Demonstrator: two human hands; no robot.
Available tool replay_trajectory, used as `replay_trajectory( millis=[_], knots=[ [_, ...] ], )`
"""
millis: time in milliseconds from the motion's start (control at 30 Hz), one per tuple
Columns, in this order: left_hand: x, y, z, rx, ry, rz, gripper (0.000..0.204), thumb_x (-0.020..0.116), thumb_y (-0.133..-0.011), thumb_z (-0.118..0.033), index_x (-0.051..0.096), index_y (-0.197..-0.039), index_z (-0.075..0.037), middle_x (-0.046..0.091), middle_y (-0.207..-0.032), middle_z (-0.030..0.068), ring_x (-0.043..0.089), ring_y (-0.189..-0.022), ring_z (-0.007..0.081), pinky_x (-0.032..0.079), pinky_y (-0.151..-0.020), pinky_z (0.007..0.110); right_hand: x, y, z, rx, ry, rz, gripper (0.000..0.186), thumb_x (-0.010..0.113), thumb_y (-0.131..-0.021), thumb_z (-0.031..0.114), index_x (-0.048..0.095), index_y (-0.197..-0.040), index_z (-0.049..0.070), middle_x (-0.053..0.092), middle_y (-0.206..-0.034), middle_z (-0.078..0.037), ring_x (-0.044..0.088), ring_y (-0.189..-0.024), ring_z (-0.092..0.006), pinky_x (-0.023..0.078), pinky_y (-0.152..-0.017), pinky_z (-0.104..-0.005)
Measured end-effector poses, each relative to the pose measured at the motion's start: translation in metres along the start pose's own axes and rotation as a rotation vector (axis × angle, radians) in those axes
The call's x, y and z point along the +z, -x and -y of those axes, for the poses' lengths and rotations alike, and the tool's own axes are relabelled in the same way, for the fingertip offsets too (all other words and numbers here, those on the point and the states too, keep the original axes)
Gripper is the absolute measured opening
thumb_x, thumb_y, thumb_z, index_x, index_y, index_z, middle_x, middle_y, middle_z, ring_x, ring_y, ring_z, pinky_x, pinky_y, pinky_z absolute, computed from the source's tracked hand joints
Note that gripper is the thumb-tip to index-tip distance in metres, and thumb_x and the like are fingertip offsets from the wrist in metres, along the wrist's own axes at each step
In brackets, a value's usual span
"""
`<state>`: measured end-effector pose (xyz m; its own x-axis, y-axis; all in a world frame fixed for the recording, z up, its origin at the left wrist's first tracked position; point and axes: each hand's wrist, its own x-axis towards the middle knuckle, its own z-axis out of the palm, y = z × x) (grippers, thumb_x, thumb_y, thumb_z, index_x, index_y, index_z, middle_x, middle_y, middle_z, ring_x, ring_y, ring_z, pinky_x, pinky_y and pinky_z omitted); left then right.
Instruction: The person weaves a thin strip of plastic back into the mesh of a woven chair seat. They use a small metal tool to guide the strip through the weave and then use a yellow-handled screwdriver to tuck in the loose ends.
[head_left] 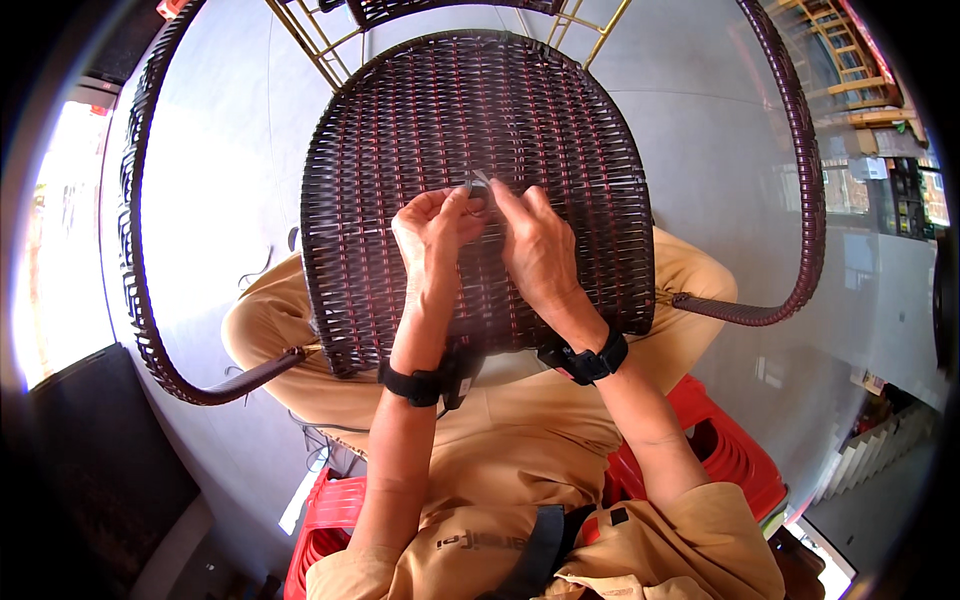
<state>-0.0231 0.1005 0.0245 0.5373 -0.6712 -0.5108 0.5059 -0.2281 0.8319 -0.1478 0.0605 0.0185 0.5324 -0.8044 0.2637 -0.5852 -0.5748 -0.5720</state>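
Observation:
A dark brown woven chair seat with reddish strands lies across my knees. My left hand is above its middle, thumb and fingertips pinched together on a small dark-and-pale piece whose kind I cannot make out. Close beside it, my right hand has its fingers curled in, with thumb and index finger meeting that same small piece. Whether the piece is joined to the weave is hidden by my fingers. Both wrists wear black straps, the left strap and the right strap.
Wrapped armrest loops curve out on the left and right. Gold-coloured metal rods stand beyond the seat. Red plastic stools are under and beside me. Wooden furniture stands at the far right on the grey floor.

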Motion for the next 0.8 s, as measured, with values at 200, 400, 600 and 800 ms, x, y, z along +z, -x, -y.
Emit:
replay_trajectory(
  millis=[200, 400, 600, 800],
  knots=[
    [0.004, 0.001, 0.005, 0.042, 0.007, -0.06, 0.013, 0.068, -0.082, -0.002, 0.062, -0.091, 0.005, 0.068, -0.081, 0.0127, 0.069, -0.069, 0.0182, 0.058, -0.061, 0.025, 0.002, 0.0, 0.0, -0.008, 0.0, -0.015, 0.048, 0.056, -0.075, -0.006, 0.059, -0.121, 0.008, 0.051, -0.082, -0.013, 0.058, -0.069, -0.0316, 0.048, -0.058, -0.0416],
    [0.007, -0.01, 0.008, 0.079, -0.088, -0.088, 0.011, 0.068, -0.08, 0.001, 0.063, -0.088, 0.006, 0.067, -0.077, 0.012, 0.067, -0.064, 0.0169, 0.057, -0.059, 0.025, 0.001, 0.0, -0.001, -0.019, 0.027, -0.014, 0.046, 0.055, -0.076, -0.005, 0.06, -0.12, 0.009, 0.051, -0.082, -0.013, 0.059, -0.069, -0.0319, 0.049, -0.059, -0.0412],
    [0.007, -0.012, 0.005, 0.061, -0.092, -0.079, 0.01, 0.067, -0.08, 0.001, 0.062, -0.088, 0.006, 0.068, -0.078, 0.0125, 0.067, -0.065, 0.0172, 0.057, -0.059, 0.025, -0.017, -0.006, 0.005, 0.021, 0.045, 0.036, 0.037, 0.056, -0.079, -0.003, 0.063, -0.113, 0.006, 0.054, -0.082, -0.015, 0.06, -0.07, -0.034, 0.049, -0.061, -0.0418],
    [0.003, -0.013, 0.007, 0.042, -0.059, -0.043, 0.012, 0.067, -0.08, 0.001, 0.062, -0.089, 0.006, 0.068, -0.079, 0.0132, 0.068, -0.067, 0.018, 0.058, -0.061, 0.025, -0.025, -0.025, 0.0, -0.052, 0.016, 0.082, 0.032, 0.057, -0.077, -0.001, 0.064, -0.109, 0.001, 0.057, -0.081, -0.016, 0.06, -0.071, -0.0349, 0.049, -0.065, -0.0426]
  ],
)
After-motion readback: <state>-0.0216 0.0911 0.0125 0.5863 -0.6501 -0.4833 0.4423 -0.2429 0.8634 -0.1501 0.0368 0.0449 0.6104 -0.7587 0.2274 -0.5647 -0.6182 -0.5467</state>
